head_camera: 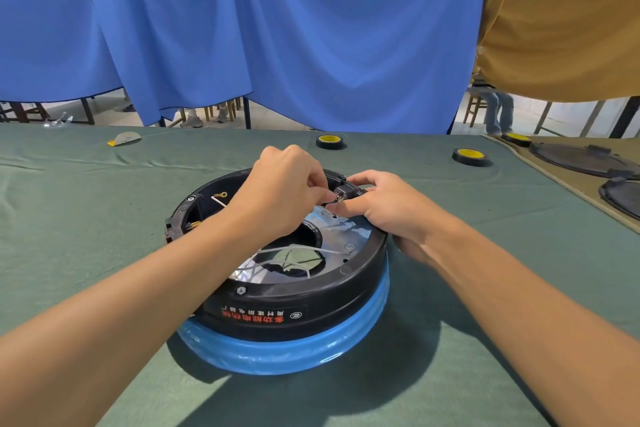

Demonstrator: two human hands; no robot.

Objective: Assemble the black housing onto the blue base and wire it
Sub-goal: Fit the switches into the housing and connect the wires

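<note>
Blue drapes are hung behind a green-clothed worktop point(104, 218). At centre frame the black housing point(311, 302) is already seated on the blue base point(284, 350) — wiring is judged under way. A wire end point(333, 198) is pinched in the grip of the left hand point(280, 191) at the socket point(346, 191) on the far rim; the right hand point(388, 208) is curled round that rim. White wires point(298, 250) and a ring terminal point(220, 196) are left loose.

Before me, a black housing point(346, 295) lettered in red and white tops a blue base point(294, 347); the tabletop point(86, 218) is dull green, the far curtain point(277, 28) plain blue, the tape rolls point(470, 157) black with yellow centres.
</note>
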